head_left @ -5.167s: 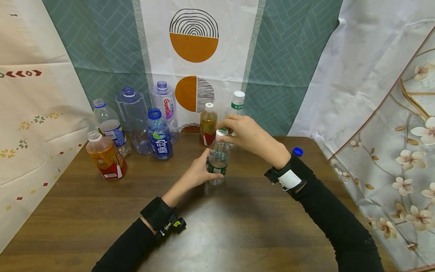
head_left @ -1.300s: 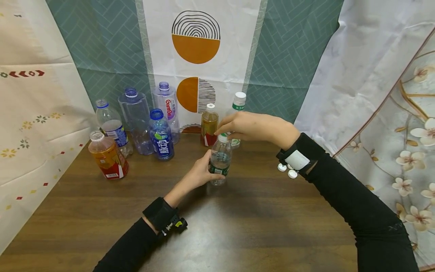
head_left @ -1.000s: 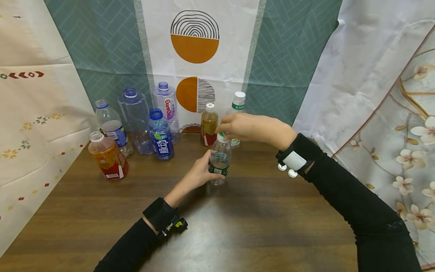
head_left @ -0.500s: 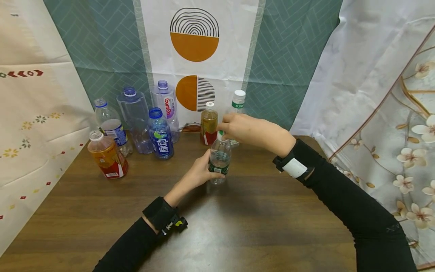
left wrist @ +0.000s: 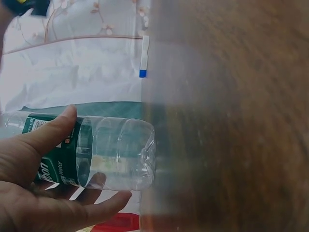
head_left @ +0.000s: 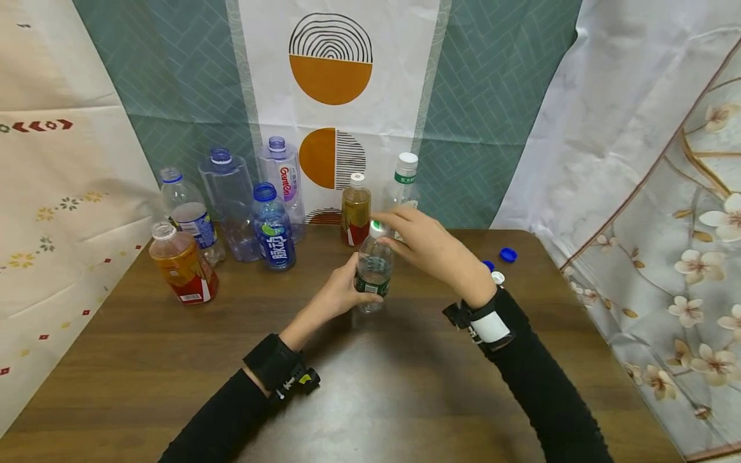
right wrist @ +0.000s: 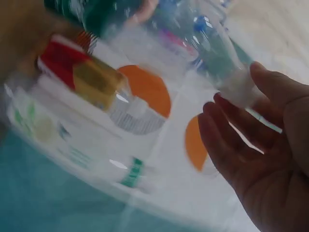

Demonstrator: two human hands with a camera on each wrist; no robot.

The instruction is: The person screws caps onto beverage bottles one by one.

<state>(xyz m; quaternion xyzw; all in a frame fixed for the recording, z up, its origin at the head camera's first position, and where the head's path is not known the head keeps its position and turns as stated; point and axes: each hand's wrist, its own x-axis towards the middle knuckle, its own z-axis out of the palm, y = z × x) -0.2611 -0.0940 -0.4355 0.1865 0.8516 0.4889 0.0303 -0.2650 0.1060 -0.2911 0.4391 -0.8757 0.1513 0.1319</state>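
A clear water bottle (head_left: 375, 260) with a dark green label stands upright on the table. My left hand (head_left: 341, 289) grips it low around the label; in the left wrist view the thumb (left wrist: 60, 125) lies across the label and the fingers curve behind. On the neck sits a white bottle cap (head_left: 377, 229) with a green top. My right hand (head_left: 431, 247) has fingers and thumb on either side of that cap. In the right wrist view the blurred cap (right wrist: 238, 88) lies between thumb and fingertips.
Just behind stand an amber bottle (head_left: 356, 212) and a tall clear bottle (head_left: 406, 177), both white-capped. Several uncapped bottles, including a blue one (head_left: 274, 231) and an orange one (head_left: 182, 267), stand left. Loose blue caps (head_left: 508, 255) and a white cap (head_left: 498, 278) lie right.
My right hand has turned about the bottle cap, its wrist swinging left and down, uncovering loose caps on the table. The left hand and the water bottle stay nearly still.
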